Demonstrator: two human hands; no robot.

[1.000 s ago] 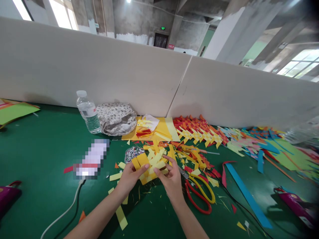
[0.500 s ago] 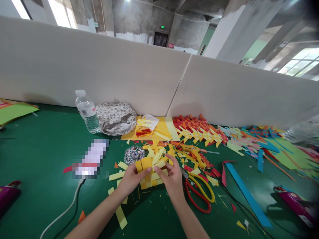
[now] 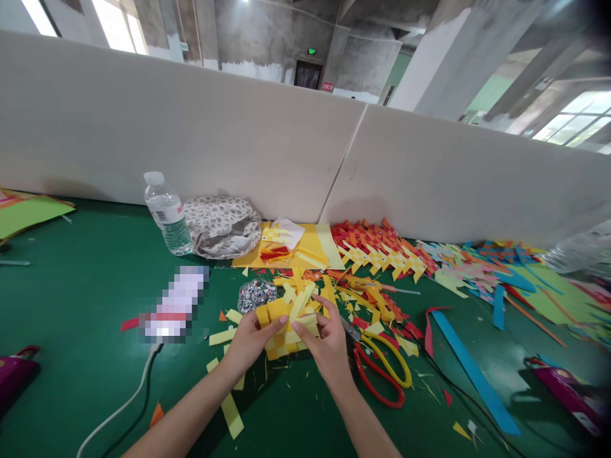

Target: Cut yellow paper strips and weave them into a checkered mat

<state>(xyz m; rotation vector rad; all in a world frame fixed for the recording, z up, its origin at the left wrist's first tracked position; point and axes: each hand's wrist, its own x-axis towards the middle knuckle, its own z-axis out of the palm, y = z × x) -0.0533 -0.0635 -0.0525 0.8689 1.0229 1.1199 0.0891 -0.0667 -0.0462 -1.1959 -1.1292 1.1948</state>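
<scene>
Fingers of the left hand and right hand pinch a seemingly part-woven yellow paper piece, strip ends loose, finished-looking paper fish at two o'clock.

Pale partition behind green table

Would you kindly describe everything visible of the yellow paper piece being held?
The yellow paper piece looks made of thin strips in deeper and paler yellow, with pale ends jutting at its right. The left hand pinches its left side, the right hand its right. The hands hide some of it; whether it touches the green table below is unclear.
</scene>
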